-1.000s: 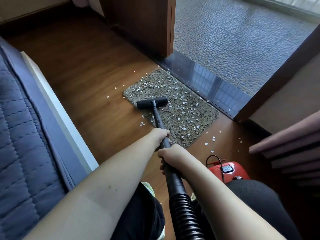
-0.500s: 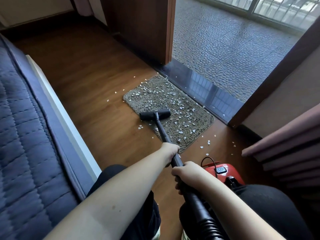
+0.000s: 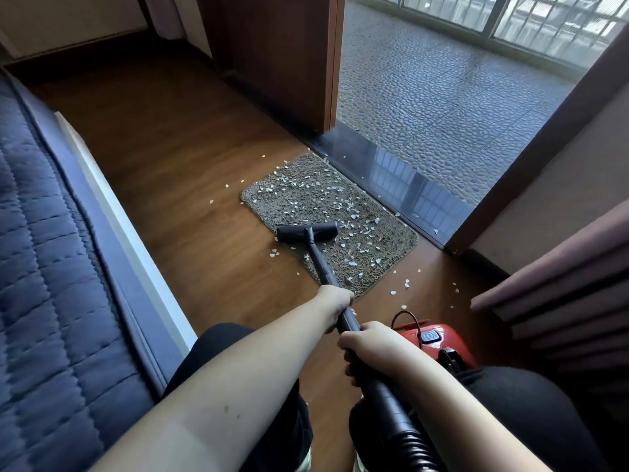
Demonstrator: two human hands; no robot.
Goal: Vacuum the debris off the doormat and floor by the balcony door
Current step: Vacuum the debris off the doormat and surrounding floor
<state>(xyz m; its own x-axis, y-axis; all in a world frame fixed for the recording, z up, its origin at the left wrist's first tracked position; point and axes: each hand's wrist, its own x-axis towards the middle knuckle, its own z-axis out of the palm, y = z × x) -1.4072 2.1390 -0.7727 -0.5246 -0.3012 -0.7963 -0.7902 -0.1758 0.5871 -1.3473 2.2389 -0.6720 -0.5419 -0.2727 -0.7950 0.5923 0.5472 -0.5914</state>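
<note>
Both hands were clenched round the black wand [image 3: 323, 264] — the left hand [image 3: 335, 301] ahead, nearer the doormat [image 3: 326, 199], the right hand [image 3: 366, 338] behind it by the hose. The wand ran straight out from the grip to the floor head [image 3: 306, 232], which lay crosswise on the doormat's near-left edge. The white debris [image 3: 360, 229] lay mostly beyond and right of the floor head — some on the floor past the doormat's near corner.

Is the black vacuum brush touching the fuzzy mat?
Touching. The head view shows the vacuum brush lying across the near left edge of the doormat, with no gap between them. Its left end sits over the wooden floor.
</note>
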